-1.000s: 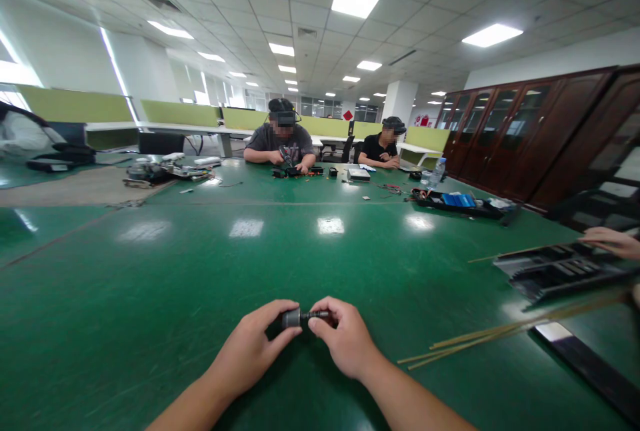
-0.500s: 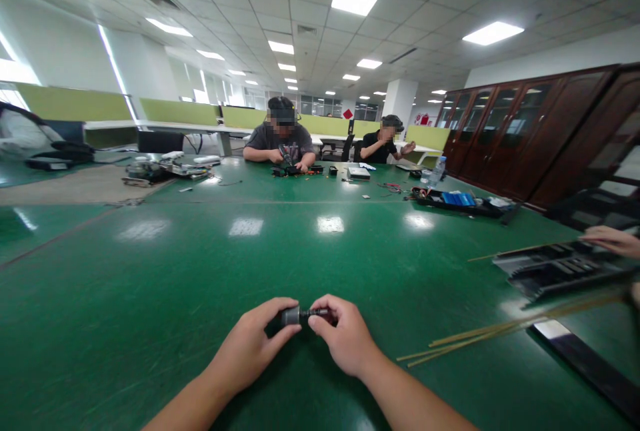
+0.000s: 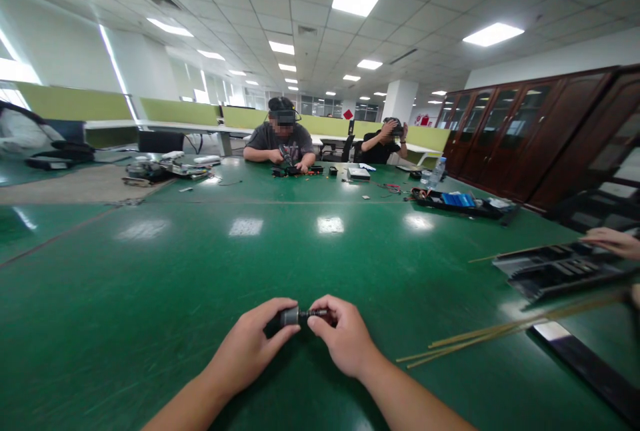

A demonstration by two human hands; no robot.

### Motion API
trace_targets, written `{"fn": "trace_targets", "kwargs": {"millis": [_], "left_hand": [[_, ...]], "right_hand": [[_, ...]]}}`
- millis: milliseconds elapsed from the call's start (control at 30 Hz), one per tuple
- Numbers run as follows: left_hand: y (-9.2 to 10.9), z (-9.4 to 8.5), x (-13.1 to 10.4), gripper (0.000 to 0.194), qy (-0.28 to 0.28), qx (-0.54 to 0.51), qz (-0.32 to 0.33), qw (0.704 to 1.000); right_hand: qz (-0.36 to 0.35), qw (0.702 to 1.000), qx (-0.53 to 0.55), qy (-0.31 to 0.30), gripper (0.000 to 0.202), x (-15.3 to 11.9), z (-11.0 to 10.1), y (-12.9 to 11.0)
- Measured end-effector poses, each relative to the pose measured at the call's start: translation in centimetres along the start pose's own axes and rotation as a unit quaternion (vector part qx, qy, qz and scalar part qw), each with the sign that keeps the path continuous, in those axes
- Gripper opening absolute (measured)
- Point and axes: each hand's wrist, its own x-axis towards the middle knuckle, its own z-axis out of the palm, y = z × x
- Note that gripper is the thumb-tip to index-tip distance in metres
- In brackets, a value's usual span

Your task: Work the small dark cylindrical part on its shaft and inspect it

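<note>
Close to me over the green table [image 3: 280, 251], my left hand [image 3: 257, 338] is wrapped round a dark cylinder with a grey metal band [image 3: 289, 316], lying roughly level. A thin, ridged dark shaft [image 3: 315, 313] sticks out of its right end. The thumb and fingers of my right hand [image 3: 345, 334] are closed on the outer part of this shaft. Something dark reddish shows between those fingers, too small to make out. The cylinder's left end is hidden in my left palm.
At right lie several thin yellowish rods [image 3: 465, 338], a long black bar [image 3: 585, 364] and a black slotted housing [image 3: 565, 268] with another person's hand [image 3: 613, 241] on it. A black tray with blue packs [image 3: 457, 199] stands farther back. Two people [image 3: 280, 141] sit across.
My hands and the cylinder have barely moved. The person at the far right has raised both hands to the head.
</note>
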Motion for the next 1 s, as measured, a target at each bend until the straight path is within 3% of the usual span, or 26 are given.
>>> {"fn": "trace_targets", "kwargs": {"millis": [1000], "left_hand": [[-0.09,-0.02,0.1,0.032,0.009,0.008,0.0,1.0]], "right_hand": [[0.001,1.0,0.008,0.003,0.011,0.0,0.03,0.1]]}}
